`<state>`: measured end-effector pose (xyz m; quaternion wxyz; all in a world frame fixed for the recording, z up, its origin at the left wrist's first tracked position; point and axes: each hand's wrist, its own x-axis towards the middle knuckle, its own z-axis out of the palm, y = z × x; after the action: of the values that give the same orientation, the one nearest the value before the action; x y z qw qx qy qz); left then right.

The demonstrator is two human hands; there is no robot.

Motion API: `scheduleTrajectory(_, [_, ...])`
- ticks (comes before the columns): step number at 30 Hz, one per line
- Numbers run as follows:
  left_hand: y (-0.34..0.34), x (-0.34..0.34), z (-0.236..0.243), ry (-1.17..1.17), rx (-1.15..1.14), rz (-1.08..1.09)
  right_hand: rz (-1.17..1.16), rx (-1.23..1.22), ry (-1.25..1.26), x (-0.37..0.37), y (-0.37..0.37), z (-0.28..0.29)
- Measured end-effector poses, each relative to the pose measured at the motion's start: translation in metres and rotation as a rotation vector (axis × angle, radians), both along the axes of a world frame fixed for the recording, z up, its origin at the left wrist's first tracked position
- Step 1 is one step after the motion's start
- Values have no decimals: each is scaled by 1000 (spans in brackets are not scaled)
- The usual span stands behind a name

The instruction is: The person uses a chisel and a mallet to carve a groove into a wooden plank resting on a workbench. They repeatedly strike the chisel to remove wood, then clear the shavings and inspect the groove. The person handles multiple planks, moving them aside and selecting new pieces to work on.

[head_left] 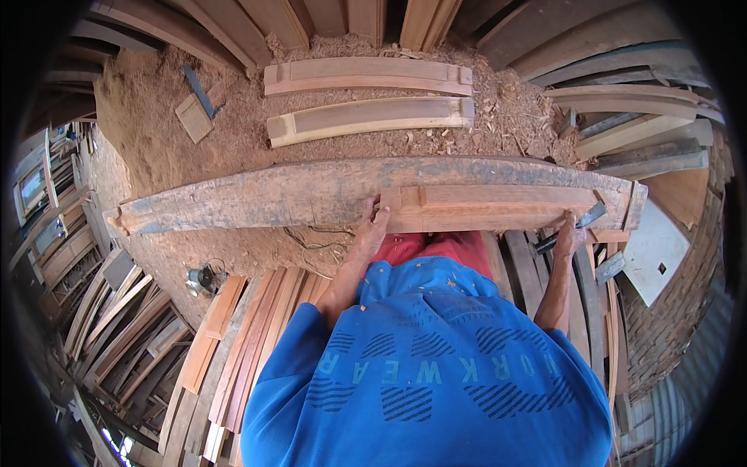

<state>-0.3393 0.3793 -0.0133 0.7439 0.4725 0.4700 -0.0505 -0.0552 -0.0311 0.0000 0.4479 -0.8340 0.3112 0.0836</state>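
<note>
A reddish wooden board (490,201) with a raised strip lies along the front of a long weathered beam (272,191) across my lap. My left hand (373,222) grips the board's left end, fingers curled over it. My right hand (570,232) is closed around a chisel (591,215) at the board's right end; its metal blade points up and right, and its dark handle sticks out below my fingers. Whether the blade touches the wood, I cannot tell.
Two shaped boards (369,74) lie on shavings behind the beam. A blue-bladed square (198,91) and wood block (194,121) sit at upper left. Stacked planks (241,342) surround me; a small power tool (201,279) is at left, a pale sheet (654,249) at right.
</note>
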Motion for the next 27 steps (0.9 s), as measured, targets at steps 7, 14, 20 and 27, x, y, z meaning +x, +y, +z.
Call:
scheduleTrajectory(7, [-2,-8,-5,-17,0,-27,-23,-13,-13,-4,4,4])
scheduleTrajectory(14, [12,8,27,95,-288,49,-55,22,-27,-6,10,7])
scheduleTrajectory(20, [14,5,7,22,-334,116,-25,33,-67,0,12,3])
scheduleTrajectory(27, [10,6,5,-7,-296,176,-41,16,-62,2,21,12])
